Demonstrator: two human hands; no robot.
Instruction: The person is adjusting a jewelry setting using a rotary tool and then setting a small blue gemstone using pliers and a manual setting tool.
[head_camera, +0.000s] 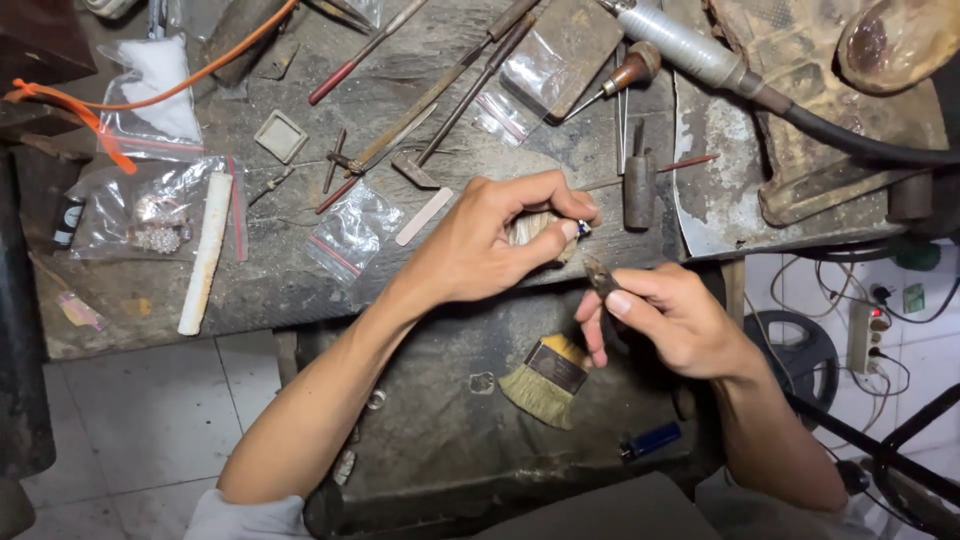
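Observation:
My left hand (495, 238) is closed around a pale wooden holder (530, 228) and pinches a small dark-blue piece (583, 228) at its tip against the bench edge. My right hand (672, 318) grips a small pointed hand tool (600, 275), its dark tip aimed up toward the blue piece, a short gap below it. Both forearms reach in from the bottom of the view.
Worn wooden bench (300, 280) strewn with files, gravers, small plastic bags (352, 232) and a white stick (205, 250). A flexible-shaft handpiece (690, 48) lies at top right. Below, a dark tray holds a brush (545, 378) and a blue lighter (650, 440).

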